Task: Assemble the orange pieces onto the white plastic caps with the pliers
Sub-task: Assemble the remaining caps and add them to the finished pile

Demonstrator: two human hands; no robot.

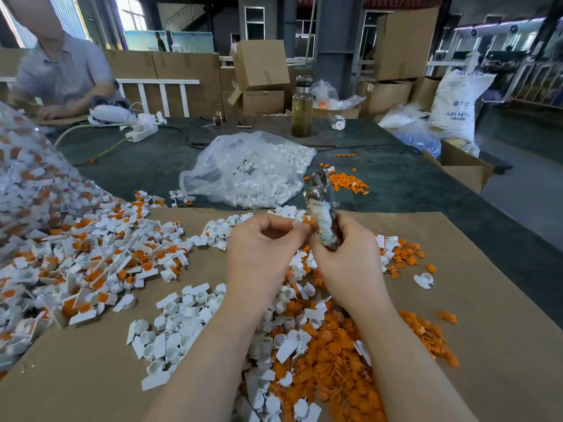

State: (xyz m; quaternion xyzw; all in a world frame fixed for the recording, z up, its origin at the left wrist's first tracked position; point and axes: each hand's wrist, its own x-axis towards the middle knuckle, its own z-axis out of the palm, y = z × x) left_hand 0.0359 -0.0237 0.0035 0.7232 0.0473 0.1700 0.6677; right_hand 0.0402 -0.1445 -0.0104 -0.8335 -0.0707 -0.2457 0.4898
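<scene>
Cardboard sheet (475,300) holds white caps (179,327), orange pieces (332,360), surrounding both hands.

**Two hands raised together, fingers curled**

Both bare forearms reach forward and converge. The left hand (262,245) is held palm-inward, fingers curled, thumb and fingertips pinching something small at its upper right — just beside the right hand. The right hand (347,254) is closed in a fist-like grip around a handle, knuckles outward — wrist bent slightly inward.
</scene>
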